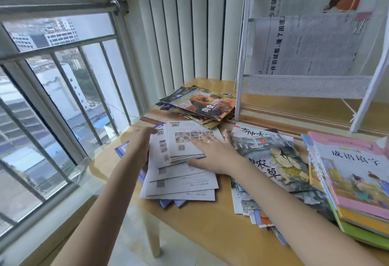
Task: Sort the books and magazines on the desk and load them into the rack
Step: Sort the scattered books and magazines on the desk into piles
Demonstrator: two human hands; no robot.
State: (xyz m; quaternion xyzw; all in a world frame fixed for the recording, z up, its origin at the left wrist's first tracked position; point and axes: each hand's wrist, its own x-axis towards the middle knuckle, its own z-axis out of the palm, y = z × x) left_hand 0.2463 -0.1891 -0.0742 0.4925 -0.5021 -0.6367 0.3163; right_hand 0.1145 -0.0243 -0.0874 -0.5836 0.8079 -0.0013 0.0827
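Note:
A loose pile of white booklets (181,178) lies face down near the desk's left edge. My left hand (140,142) grips the pile's left side, fingers curled over its edge. My right hand (212,152) lies flat on the top booklet, fingers spread, a ring on one finger. Behind them sits a stack of dark animal magazines (207,105). To the right lie illustrated picture books (271,156), fanned out, and a stack of thicker books with a pink cover (355,173) on top. The white mesh rack (305,85) stands at the back right and holds newspapers (305,46).
The wooden desk (210,230) stands against a window with a metal railing (63,53) on the left. White vertical blinds (189,34) hang behind the desk. A pink binder clip (361,20) holds the newspapers in the rack. The desk's front edge drops to a tiled floor.

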